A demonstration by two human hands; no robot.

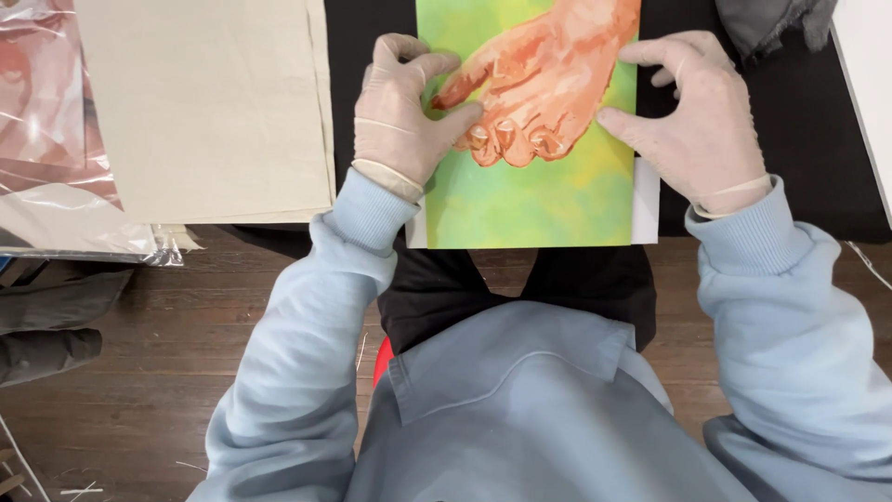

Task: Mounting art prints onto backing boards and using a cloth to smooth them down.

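A painting [539, 200] with orange-red hands on a green and yellow ground lies on a black table [799, 158], its near edge hanging a little over the table's front. A white sheet [647, 200] shows under its right side. My left hand [401, 107], in a pale glove, rests on the painting's left edge with fingers curled over it. On the right edge my gloved right hand [692, 112] presses with thumb and fingertips. Both sleeves are light blue.
A beige cloth or board [209, 107] lies left of the painting. Further left is a picture wrapped in clear plastic [46, 130]. A grey cloth [771, 23] sits at the back right, a white board [869, 65] at the right edge. Dark wooden floor [186, 372] below.
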